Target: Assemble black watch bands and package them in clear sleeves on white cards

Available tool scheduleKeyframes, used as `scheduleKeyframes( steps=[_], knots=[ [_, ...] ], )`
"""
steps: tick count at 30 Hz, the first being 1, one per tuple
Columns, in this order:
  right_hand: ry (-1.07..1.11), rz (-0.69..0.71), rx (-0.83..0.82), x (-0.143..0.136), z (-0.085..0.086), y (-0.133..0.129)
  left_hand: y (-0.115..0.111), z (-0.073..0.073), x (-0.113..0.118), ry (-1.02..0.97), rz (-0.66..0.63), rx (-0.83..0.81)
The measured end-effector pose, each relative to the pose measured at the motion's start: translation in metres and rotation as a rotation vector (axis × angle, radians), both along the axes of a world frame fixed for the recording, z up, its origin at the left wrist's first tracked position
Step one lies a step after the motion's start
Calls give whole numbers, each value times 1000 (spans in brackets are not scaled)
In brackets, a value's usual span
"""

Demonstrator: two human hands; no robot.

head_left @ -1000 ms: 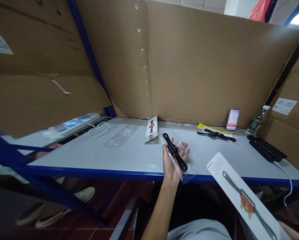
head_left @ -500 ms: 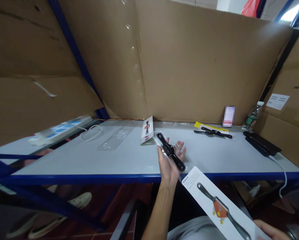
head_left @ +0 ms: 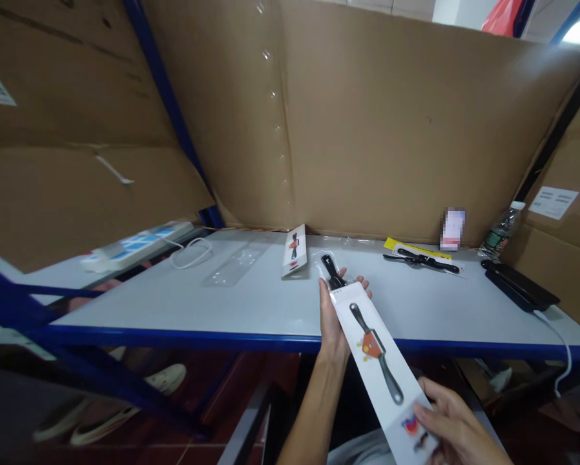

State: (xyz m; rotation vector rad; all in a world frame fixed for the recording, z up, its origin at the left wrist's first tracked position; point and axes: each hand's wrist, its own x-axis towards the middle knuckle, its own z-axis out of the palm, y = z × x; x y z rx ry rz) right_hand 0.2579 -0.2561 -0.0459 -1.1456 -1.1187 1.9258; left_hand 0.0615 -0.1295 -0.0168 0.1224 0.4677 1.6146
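Cupped in my left hand (head_left: 332,326) is a black spokeshave (head_left: 329,265) in a clear plastic blister, above the table's front edge. Only its upper handle and part of the middle show. A long white printed card (head_left: 374,349) with a spokeshave picture lies over the rest of it. My right hand (head_left: 452,416) pinches the card's lower end, thumb on the printed face. The card's top edge is at my left palm, between thumb and fingers. Whether the blister sits against the card or inside a fold, I cannot tell.
A folded printed card (head_left: 294,252) stands behind my left hand. A clear plastic blister (head_left: 239,261) lies to its left. At right are another black spokeshave (head_left: 428,260) on packaging, a bottle (head_left: 502,230) and a black case (head_left: 520,284) with a cable. A power strip (head_left: 137,248) is at left.
My right hand has brought the card up and left, over the lower part of the spokeshave. More of my right hand now shows. The whole view has shifted slightly.
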Motion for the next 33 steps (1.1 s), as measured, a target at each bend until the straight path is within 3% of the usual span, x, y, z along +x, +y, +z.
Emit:
scheduleKeyframes(
  steps=[5,9,11,14,16,18,23,29,33],
  knots=[
    [147,-23,69,-42,18,45,2,-2,-1,25,-88,-72],
    [70,-81,165,-57,16,57,1,-4,-2,8,-70,-78],
    [-115,-271,430,-58,11,56,0,-3,0,-23,-37,-76],
    [-418,-559,1161,-54,7,54,-1,-2,1,-52,-3,-82],
    [-515,-569,1599,-50,8,51,0,-2,1,-63,-29,-81],
    [-536,-508,1819,-46,13,45,1,-2,1,-66,-63,-90],
    [-601,-398,1929,-44,18,37,4,-2,1,-97,-15,-102],
    [-721,-426,1867,-86,28,90,4,-5,0,-165,-78,-22],
    [-724,-465,1879,-110,46,108,6,-4,-3,-232,-14,27]
  ],
)
